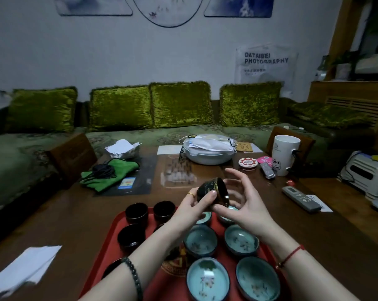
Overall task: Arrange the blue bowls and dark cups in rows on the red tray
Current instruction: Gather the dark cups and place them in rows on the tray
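2 hands meet above the red tray (118, 222): the left hand (191, 206) grips a tilted dark cup (213, 193), the right hand (240, 198) touches it, fingers spread. Blue bowls (200, 241) sit on the tray's right half, dark cups (137, 211) on its left.

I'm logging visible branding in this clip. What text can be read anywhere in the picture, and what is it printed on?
"DATAIBEI PHOTOGRAPHY": on the clear plastic bag hanging on the white wall; the smaller lines under it are too blurred to read.
White ceramic mug: cat drawing and a small mark, unreadable.
Blue and yellow sticker on the dark mat: too small to read.
Pink card: print illegible.
Grey remote control: display blurred.
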Demonstrator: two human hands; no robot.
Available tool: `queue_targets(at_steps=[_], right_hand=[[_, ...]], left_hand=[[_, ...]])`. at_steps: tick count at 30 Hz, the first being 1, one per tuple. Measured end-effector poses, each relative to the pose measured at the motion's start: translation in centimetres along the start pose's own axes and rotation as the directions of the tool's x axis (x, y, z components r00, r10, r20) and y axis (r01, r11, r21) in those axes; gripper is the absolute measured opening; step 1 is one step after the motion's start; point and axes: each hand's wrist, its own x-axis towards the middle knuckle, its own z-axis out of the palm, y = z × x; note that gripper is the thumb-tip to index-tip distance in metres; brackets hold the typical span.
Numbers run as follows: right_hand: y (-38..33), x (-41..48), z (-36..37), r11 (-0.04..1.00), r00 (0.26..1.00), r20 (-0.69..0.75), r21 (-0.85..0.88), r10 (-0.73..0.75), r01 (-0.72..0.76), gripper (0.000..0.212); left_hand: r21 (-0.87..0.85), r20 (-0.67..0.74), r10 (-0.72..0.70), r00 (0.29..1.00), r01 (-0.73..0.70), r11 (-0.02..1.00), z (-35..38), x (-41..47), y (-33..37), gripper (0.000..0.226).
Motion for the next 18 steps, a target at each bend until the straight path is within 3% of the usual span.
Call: queue_targets(at_steps=[7, 18], right_hand=[[-1.7, -2.0, 4.2, 0.999, 0.998, 0.070, -0.032, -0.003, 0.006, 0.076], [-0.1, -6.0, 9.8, 0.972, 0.980, 0.196, -0.234, 0.023, 0.024, 0.072]], left_hand=[[0.127, -0.043, 0.109, 0.993, -0.103, 0.987, -4.7, -5.0, 0.6, 0.019], [0.479, -0.154, 0.213, 0.965, -0.116, 0.870, -10.2, -12.7, -1.6, 0.033]])
